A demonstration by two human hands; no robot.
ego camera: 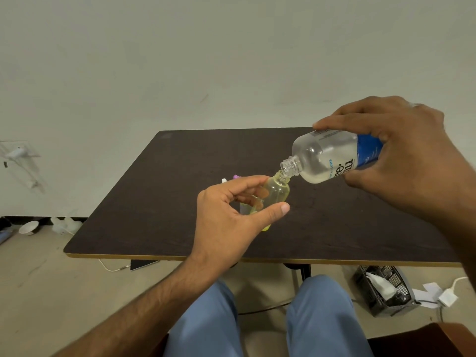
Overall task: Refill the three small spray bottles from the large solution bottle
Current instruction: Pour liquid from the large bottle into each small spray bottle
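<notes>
- Small spray bottle [277, 193], yellow see-through plastic, cap off, is held up over the dark worktop [154, 202], tipped a bit w/ its open neck toward the big one.
- Left hand [231, 217] has it: thumb on the near side, fingers curled round the back. Grip is tight on the body, low & mid part.
- Large solution bottle [332, 158] is in the right hand [401, 155], lying almost flat, mouth down-left, touching or just at the small neck. Grip is wrapped round the blue label end.
- Clear liquid fills about the low half of the big one as it lies.
- How it'll handle, I think: small one is light, thin plastic, prob bends if squeezed hard. Hold the body, not the neck, so the mouth stays free.
- Big one looks heavier & its liquid will slosh, so tip slow. Both mouths are small, easy to spill.
- Wet plastic gets slippy, so keep the thumb firm.
- Behind the left hand, bits of purple [236, 177] & white [224, 180] peek out, maybe the other spray bottles or caps. Can't tell.
- Low by the thumb there's a yellow bit [266, 227], likely this bottle's base.
</notes>
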